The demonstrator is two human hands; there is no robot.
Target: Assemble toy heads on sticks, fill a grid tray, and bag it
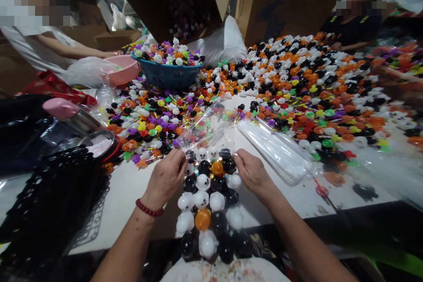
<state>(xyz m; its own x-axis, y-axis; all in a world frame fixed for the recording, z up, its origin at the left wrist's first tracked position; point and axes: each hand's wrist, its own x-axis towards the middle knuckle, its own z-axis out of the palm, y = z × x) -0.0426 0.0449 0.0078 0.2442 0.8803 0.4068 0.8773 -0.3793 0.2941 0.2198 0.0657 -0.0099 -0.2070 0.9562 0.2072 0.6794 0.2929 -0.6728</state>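
Observation:
A clear plastic bag (206,187) filled with white skull, black and orange pumpkin-like toy pieces lies in front of me, its lower end over the table's near edge. My left hand (168,174) is closed on the bag's left side near its top. On the opposite side my right hand (253,169) pinches the film the same way. Above the pieces the bag's loose, see-through upper part (211,130) stretches away from me over the table. Right of my right hand lies a stack of flat clear bags (276,150).
Loose small toys (297,79) cover the table's far side. A blue basin (168,72) of toys, a pink basin (124,70) and cardboard boxes (284,13) stand behind. At left are a pink-topped flask (69,112) and black basket (59,202). Two people sit across; scissors (322,190) lie right.

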